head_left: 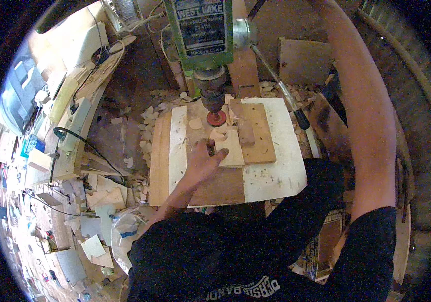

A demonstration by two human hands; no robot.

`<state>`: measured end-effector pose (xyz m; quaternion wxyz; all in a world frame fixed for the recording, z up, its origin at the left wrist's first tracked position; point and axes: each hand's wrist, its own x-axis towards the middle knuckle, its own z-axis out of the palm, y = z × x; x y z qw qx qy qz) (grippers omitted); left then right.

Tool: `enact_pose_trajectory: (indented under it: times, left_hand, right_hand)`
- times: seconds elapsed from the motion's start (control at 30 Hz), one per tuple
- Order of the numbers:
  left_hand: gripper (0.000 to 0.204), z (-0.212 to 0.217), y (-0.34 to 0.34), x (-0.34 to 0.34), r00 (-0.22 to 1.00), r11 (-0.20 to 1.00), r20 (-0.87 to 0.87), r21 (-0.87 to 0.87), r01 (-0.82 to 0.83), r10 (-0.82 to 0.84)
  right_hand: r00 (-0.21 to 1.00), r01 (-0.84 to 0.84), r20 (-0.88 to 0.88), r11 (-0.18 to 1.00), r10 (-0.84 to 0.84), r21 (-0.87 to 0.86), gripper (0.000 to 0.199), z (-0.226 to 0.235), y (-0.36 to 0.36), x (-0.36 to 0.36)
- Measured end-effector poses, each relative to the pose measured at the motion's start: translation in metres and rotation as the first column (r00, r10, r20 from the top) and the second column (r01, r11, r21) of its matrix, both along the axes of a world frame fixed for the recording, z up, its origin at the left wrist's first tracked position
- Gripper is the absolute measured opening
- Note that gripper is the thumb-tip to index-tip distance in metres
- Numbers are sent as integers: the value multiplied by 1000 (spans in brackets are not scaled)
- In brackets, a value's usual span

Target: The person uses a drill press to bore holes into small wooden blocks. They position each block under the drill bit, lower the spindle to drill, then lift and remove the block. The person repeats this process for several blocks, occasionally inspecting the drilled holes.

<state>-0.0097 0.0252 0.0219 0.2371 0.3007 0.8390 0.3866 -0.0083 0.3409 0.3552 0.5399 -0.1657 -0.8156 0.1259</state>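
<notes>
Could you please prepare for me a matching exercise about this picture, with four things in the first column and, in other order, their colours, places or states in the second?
Column one
1. drill press head
2. pale wood piece
3. round tool
4. knob

Column two
A. red, below the chuck
B. black, at the lower end of the lever
C. green, with a dark label
D. held by the left hand

Right pairs: 1-C, 2-D, 3-A, 4-B
</notes>
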Motion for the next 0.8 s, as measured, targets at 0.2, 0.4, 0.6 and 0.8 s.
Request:
enact_pose_trajectory:
  times: [0.2, 0.4, 0.6, 0.8]
  left_hand:
    - [61, -6, 4, 4, 998, 999, -32, 5, 46, -45]
    - [54, -9, 5, 1, 998, 985, 53, 166, -43, 34]
    - [62, -7, -3, 0, 967, 958, 252, 267, -102, 33]
    - [72, 10, -24, 6, 946, 942, 291, 333, 41, -144]
  right_hand:
    - [998, 69, 3, 998, -69, 14, 33, -2, 2, -2]
    - [993, 117, -31, 993, -116, 32, 31, -2, 8, -7]
    - [994, 109, -34, 986, -105, 125, 33, -4, 8, -5]
    - [996, 73, -67, 989, -65, 130, 33, -5, 15, -9]
